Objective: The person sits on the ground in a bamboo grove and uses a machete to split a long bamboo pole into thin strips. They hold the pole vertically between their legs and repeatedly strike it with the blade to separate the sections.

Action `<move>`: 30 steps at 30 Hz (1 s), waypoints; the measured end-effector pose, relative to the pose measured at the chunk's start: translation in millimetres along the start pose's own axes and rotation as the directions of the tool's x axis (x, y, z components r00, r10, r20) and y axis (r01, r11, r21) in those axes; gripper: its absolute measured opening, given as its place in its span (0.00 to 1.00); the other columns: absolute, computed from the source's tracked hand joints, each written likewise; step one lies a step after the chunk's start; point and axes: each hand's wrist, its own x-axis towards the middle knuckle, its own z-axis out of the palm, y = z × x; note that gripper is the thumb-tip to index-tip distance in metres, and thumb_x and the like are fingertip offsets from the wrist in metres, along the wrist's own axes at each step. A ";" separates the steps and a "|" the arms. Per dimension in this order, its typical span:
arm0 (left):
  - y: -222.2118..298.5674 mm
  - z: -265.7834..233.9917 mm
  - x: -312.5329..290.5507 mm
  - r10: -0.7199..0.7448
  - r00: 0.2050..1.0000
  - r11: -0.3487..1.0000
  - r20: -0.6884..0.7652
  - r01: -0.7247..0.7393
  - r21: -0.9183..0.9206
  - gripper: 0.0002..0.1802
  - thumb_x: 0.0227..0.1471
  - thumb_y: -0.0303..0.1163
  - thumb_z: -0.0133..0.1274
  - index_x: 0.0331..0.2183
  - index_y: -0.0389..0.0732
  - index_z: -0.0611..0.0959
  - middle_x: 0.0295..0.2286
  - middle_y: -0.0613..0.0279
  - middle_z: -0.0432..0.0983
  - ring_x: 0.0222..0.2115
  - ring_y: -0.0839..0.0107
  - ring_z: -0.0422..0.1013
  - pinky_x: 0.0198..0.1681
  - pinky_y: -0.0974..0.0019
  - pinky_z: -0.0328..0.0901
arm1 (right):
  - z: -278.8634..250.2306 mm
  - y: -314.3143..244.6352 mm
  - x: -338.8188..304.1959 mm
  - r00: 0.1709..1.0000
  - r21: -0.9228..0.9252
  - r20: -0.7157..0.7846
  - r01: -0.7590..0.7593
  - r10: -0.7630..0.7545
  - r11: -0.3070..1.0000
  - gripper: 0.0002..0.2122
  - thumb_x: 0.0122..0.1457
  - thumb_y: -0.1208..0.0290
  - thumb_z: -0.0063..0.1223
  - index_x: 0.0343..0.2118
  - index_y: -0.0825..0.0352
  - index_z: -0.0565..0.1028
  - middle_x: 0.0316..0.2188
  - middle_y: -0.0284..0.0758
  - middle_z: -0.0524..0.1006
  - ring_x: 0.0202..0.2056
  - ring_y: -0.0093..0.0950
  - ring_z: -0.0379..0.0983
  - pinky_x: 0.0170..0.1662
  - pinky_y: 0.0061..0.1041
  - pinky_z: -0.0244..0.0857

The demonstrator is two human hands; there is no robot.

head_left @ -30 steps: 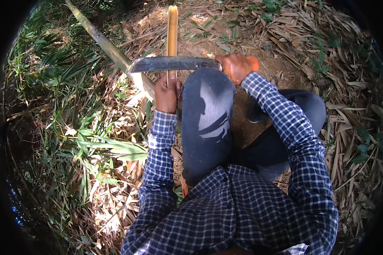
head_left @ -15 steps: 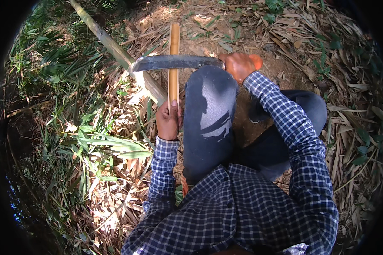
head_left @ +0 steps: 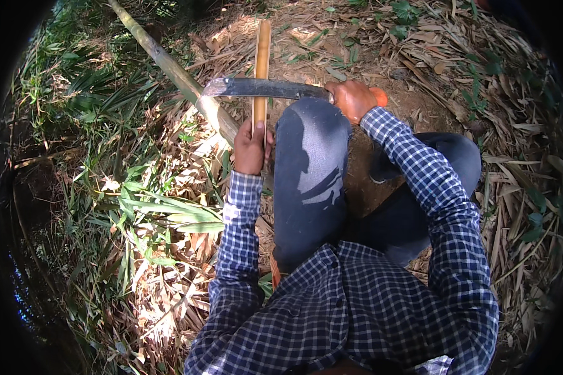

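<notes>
Bamboo strip [head_left: 263, 56] gripped near its lower part by left hand [head_left: 251, 150], extending far; knife [head_left: 284, 89] held across, orange handle [head_left: 379, 97] clasped by right hand [head_left: 351, 101].

The ground [head_left: 415, 104] is brown soil, bare in its middle and strewn with litter toward its edges. Dry leaves [head_left: 513, 206] lie thick along the right edge, overlapping and pointing several ways. Sunlit pale leaves [head_left: 169, 303] cover the lower left, with long green blades [head_left: 184, 215] just above them. A pole [head_left: 166, 64] slants in from the upper left; whether its whole length touches soil is unclear.
</notes>
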 end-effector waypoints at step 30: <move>-40.7 -29.3 -151.5 -0.135 0.989 0.989 -0.065 0.130 -0.067 0.15 0.64 0.39 0.45 0.38 0.35 0.75 0.15 0.70 0.66 0.08 0.85 0.56 0.10 0.79 0.50 | -11.3 -5.8 -6.0 0.998 -0.030 0.057 -0.035 0.036 0.999 0.13 0.52 0.65 0.54 0.38 0.66 0.76 0.24 0.46 0.78 0.30 0.43 0.77 0.34 0.42 0.70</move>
